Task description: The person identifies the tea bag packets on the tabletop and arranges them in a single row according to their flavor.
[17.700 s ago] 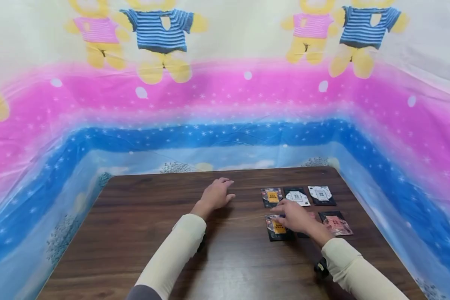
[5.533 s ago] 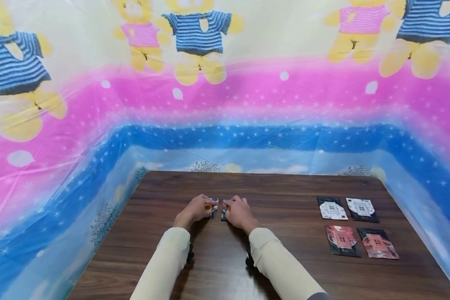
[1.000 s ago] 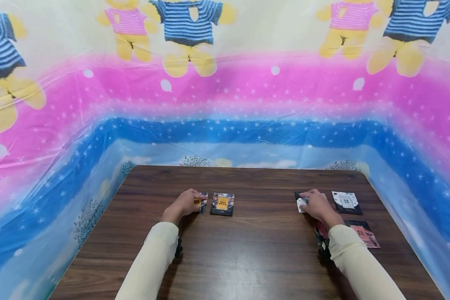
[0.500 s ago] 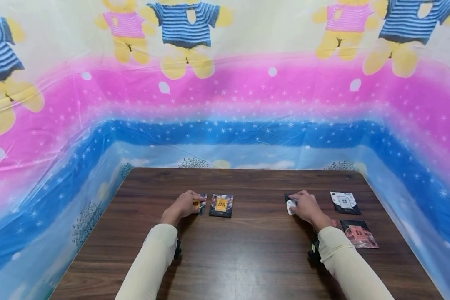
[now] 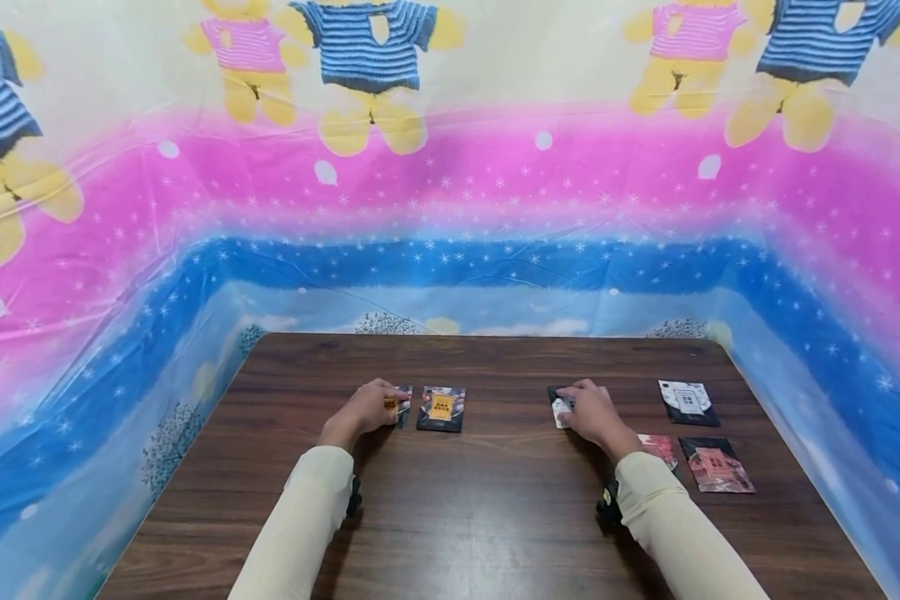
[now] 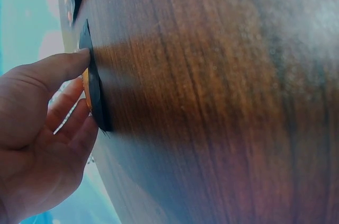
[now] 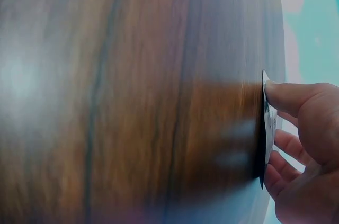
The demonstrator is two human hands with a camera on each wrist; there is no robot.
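Observation:
My left hand holds a small flat black packet with an orange label at the left of the table, thumb at one edge and fingertips at the other. Just right of it lies a matching orange-labelled packet, untouched. Farther right, my right hand grips a black-and-white packet by its edges, and the hand covers much of its face. In the right wrist view this packet stays close to the wood, thumb and fingers at opposite ends.
At the right of the brown wooden table lie another black-and-white packet and a red-labelled packet. A second red packet is partly hidden by the right forearm. A printed cloth surrounds the table's back and sides.
Since the oldest frame, both orange-labelled packets have come from the right group to the left. Over the last second my right hand has moved the black-and-white packet leftward; my left hand stays put.

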